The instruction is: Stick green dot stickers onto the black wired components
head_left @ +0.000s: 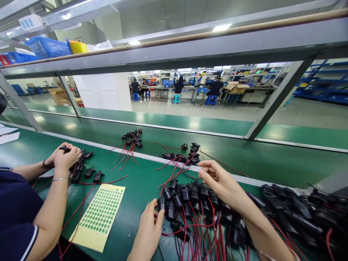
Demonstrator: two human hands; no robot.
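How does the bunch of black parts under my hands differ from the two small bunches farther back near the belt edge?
The near pile is much larger and densely packed, many pieces upright in rows; the back-left bunch and back-right bunch hold few pieces, lying loosely. Your left hand touches the near pile and your right hand hovers over it; nobody touches the back bunches. All are black parts with red wires.

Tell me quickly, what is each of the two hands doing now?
Left hand: fingers on a black socket, grip cannot be told.
Right hand: open, holding nothing, above the black sockets.
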